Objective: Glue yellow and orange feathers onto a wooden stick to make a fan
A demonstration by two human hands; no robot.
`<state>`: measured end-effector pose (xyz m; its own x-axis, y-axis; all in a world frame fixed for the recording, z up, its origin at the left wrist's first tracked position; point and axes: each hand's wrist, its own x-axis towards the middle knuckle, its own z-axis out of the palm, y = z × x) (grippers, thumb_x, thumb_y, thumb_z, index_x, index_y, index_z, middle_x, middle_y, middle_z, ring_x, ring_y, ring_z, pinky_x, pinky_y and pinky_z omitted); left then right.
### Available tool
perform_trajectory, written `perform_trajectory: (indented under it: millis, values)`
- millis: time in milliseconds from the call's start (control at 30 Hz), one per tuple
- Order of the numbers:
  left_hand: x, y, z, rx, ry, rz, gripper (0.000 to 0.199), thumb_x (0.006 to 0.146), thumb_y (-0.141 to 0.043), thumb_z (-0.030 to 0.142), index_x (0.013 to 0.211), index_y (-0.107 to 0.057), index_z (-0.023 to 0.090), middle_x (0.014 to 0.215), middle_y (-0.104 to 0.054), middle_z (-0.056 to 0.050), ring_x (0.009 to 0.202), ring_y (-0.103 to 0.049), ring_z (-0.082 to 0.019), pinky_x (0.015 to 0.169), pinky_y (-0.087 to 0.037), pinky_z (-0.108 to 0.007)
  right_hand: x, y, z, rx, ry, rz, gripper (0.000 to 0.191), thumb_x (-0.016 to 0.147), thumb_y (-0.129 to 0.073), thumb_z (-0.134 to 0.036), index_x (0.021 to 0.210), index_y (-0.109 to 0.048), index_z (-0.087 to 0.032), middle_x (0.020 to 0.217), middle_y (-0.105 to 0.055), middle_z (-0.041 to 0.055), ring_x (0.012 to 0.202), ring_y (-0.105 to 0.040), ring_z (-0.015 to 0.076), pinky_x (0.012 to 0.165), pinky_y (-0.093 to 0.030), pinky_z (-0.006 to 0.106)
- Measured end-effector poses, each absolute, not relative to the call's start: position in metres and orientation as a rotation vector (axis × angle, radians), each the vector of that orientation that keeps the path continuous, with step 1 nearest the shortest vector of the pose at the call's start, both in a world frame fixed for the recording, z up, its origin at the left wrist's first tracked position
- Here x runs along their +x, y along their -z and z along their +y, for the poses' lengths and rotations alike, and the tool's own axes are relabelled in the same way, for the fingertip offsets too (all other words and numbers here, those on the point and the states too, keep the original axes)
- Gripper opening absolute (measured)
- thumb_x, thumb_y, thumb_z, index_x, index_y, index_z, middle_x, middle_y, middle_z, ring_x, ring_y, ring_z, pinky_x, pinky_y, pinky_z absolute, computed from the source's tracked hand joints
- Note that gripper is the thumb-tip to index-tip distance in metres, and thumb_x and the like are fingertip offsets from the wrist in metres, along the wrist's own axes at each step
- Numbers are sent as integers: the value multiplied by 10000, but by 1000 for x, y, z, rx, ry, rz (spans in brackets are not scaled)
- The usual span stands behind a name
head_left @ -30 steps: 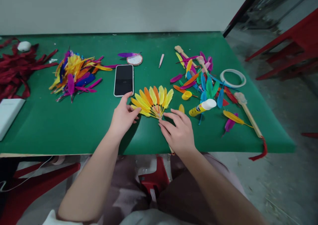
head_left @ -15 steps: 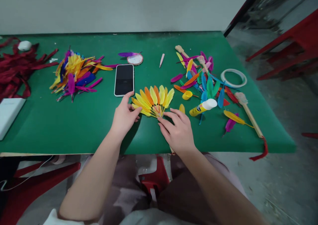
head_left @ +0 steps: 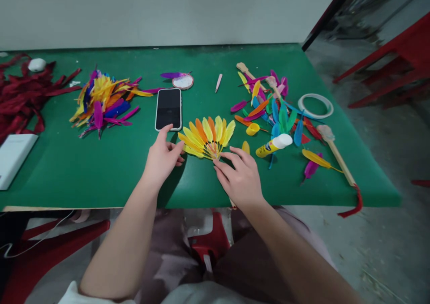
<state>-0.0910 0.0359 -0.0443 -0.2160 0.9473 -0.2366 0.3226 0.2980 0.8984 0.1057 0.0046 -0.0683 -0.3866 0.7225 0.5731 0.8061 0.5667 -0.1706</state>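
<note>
A fan of yellow and orange feathers (head_left: 208, 134) lies spread out in front of me, its quills meeting at a small base. My right hand (head_left: 241, 174) grips the base of the feather fan, fingertips at the quills, and a wooden handle end shows under the palm. My left hand (head_left: 163, 156) is beside the fan's left edge, fingers apart, the index finger at the lower edge of a phone (head_left: 168, 109). An open glue stick (head_left: 273, 145) lies to the right, with its yellow cap (head_left: 253, 129) near it.
Feather piles lie at left (head_left: 107, 100) and right (head_left: 282, 113). A tape roll (head_left: 316, 106), a feather-less wooden stick (head_left: 339, 156), tweezers (head_left: 218, 83), a round pad (head_left: 182, 81), dark red ribbons (head_left: 20, 98) and a white box (head_left: 15, 160) are also on the green table (head_left: 134, 174).
My left hand has moved slightly left, off the fan's left feathers, and its fingers have parted. My right hand and the fan have stayed in place.
</note>
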Motion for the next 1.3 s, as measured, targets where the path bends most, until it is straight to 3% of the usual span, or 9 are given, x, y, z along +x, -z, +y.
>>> perform_trajectory:
  millis: [200, 700, 1300]
  values:
    - [-87, 47, 33, 1165, -895, 1656, 677, 749, -596, 185, 1350, -296, 270, 628, -595, 44, 494, -605, -106, 429, -491, -178, 105, 67, 4, -1220, 177, -2202, 129, 805, -590, -185, 861, -707, -178, 957, -686, 62, 1045, -535, 249, 862, -485, 408]
    - [-82, 53, 42, 1209, -892, 1662, 629, 799, -507, 140, 1360, -261, 285, 647, -574, 47, 465, -585, -87, 415, -470, -158, 105, 68, 4, -1229, 182, -2214, 143, 817, -572, -193, 885, -698, -192, 956, -676, 58, 1056, -498, 234, 885, -454, 402]
    - [-83, 53, 41, 1210, -884, 1646, 601, 813, -496, 167, 1357, -267, 280, 667, -580, 34, 473, -574, -75, 434, -475, -157, 102, 66, 4, -1258, 186, -2218, 141, 830, -550, -184, 847, -688, -209, 819, -661, 30, 876, -512, 195, 834, -430, 389]
